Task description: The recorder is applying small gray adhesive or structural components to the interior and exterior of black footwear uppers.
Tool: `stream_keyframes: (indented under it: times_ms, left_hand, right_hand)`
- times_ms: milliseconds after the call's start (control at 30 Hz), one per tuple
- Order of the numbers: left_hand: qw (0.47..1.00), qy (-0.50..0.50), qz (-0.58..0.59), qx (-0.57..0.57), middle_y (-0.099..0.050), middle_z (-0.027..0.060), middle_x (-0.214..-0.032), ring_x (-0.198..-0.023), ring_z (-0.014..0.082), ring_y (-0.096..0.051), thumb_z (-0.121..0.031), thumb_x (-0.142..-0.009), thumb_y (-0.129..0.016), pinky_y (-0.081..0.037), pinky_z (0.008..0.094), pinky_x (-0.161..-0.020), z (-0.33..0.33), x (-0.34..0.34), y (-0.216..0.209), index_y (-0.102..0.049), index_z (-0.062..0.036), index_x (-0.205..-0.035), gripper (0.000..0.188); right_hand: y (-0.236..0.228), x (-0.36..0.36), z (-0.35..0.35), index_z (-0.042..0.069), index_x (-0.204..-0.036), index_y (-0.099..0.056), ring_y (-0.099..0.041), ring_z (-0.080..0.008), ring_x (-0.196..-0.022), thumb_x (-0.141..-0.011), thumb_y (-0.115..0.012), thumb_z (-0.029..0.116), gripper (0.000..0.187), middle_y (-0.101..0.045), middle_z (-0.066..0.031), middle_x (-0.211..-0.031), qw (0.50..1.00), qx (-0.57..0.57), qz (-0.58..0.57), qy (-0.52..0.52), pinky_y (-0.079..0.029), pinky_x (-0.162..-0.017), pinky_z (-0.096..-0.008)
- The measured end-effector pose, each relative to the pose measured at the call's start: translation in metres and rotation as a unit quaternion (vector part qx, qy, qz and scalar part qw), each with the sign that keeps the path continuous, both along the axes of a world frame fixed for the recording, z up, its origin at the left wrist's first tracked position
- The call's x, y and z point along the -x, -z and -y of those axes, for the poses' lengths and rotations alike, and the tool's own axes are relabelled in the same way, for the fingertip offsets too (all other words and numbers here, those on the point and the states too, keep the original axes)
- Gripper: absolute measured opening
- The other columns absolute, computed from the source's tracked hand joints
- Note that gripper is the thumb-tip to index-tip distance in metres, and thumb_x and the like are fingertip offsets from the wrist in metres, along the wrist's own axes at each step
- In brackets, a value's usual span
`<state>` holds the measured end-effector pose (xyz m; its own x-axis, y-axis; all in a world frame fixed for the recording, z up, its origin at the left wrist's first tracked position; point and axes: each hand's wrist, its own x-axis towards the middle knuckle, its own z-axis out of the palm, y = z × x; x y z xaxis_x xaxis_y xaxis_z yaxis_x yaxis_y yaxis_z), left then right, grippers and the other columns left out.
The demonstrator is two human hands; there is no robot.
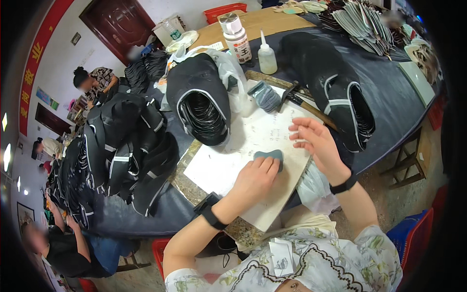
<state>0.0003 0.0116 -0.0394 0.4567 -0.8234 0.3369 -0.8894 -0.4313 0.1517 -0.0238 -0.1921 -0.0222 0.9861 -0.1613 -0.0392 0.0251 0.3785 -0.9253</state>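
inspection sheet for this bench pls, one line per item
Surface: white board lying on a speckled stone slab, over a dark-covered table.
Job's things: small grey-blue piece on the board.
Clutter: stacks of black pieces, two bottles, hammer, grey stack.
Grippers: left hand flat on the piece; right hand hangs above the board, fingers curled; contents cannot tell.
Cables: dark cord under the bench edge.
Surroundings: other people seated at left, red door, blue crate.
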Motion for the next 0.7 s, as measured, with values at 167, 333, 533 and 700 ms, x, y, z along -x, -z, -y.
stream_keyframes:
  times_ms: [167, 333, 533, 700]
  left_hand:
    - [0.992, -0.068, -0.104, 0.028, -0.058, 0.0147, -0.089, -0.085, 0.0284, -0.057, -0.009, -0.073, -0.059, -0.048, 0.0362, -0.07, 0.008, -0.019, 0.007, -0.055, -0.0012, -0.1, 0.029]
    - [0.981, -0.021, 0.061, -0.183, -0.054, 0.0144, -0.078, -0.083, 0.0279, -0.056, -0.006, -0.066, -0.057, -0.05, 0.0349, -0.065, 0.025, 0.007, 0.005, -0.053, 0.0015, -0.091, 0.026]
    - [0.979, -0.145, -0.14, 0.035, -0.054, 0.0135, -0.075, -0.075, 0.0274, -0.056, -0.006, -0.069, -0.06, -0.048, 0.0351, -0.058, 0.03, -0.028, -0.004, -0.054, 0.0004, -0.083, 0.016]
    - [0.991, -0.067, -0.016, -0.112, -0.054, 0.0157, -0.086, -0.081, 0.0325, -0.053, -0.006, -0.071, -0.057, -0.047, 0.0377, -0.069, 0.053, -0.005, 0.005, -0.052, 0.0019, -0.083, 0.016]
  right_hand:
    - [0.027, 0.046, 0.009, -0.001, -0.098, -0.058, -0.057, -0.0089, -0.069, -0.09, -0.052, 0.01, 0.015, -0.063, -0.0052, -0.079, 0.996, 0.043, 0.017, 0.076, -0.046, -0.063, -0.0213]
    - [0.046, 0.051, -0.003, -0.001, -0.098, -0.058, -0.059, -0.008, -0.072, -0.088, -0.055, 0.008, 0.014, -0.062, -0.0045, -0.079, 0.994, 0.111, 0.013, 0.004, -0.048, -0.065, -0.0215]
    - [0.046, 0.054, -0.003, -0.001, -0.101, -0.057, -0.058, -0.007, -0.073, -0.088, -0.054, 0.008, 0.016, -0.061, -0.0029, -0.083, 0.997, 0.045, 0.029, -0.058, -0.048, -0.067, -0.0216]
    - [0.038, 0.043, -0.002, -0.003, -0.105, -0.054, -0.056, -0.0077, -0.076, -0.087, -0.054, 0.006, 0.02, -0.059, -0.005, -0.088, 0.994, 0.056, 0.057, 0.07, -0.047, -0.067, -0.0214]
